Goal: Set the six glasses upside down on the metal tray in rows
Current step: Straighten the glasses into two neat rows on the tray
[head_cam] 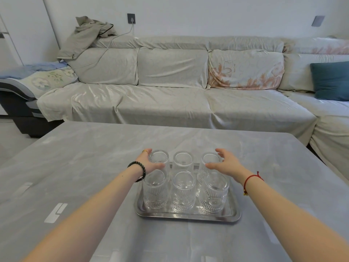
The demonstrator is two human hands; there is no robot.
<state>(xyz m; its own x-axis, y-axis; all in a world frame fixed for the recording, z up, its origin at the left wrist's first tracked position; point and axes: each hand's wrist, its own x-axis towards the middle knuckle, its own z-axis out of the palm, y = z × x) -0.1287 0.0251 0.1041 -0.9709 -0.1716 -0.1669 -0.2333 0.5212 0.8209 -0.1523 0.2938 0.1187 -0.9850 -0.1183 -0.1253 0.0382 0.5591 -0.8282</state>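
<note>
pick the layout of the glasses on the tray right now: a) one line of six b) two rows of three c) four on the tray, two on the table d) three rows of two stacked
b: six ribbed glasses stand upside down on the metal tray in a far row of three and a near row of three, with the left hand at the far left glass and the right hand at the far right glass.
</note>
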